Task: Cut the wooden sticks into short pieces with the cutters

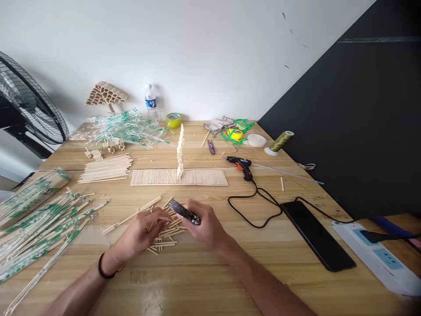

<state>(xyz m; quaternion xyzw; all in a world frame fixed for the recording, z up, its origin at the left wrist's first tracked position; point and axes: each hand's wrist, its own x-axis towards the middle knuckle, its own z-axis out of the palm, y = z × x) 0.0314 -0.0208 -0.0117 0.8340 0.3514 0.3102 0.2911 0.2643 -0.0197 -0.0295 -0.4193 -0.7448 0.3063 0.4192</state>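
My right hand (204, 221) is closed around a pair of dark metal pliers (181, 210), whose jaws point to the upper left. Close to the jaws, my left hand (142, 231) has its fingers curled together, and what they pinch, if anything, is hidden. Short cut pieces of wooden stick (167, 242) lie in a loose heap beneath and between both hands. A few longer sticks (133, 215) lie just beyond my left hand. Farther back, a flat panel of sticks set side by side (204, 177) carries a narrow upright stick piece (180, 153) near its middle.
Wrapped chopsticks (49, 224) spread over the left, near a row of bare sticks (107, 167). A glue gun (241, 166), its cord, a phone (319, 235) and a power strip (378, 256) occupy the right. Plastic wrappers (125, 127) and a water bottle (151, 103) are behind.
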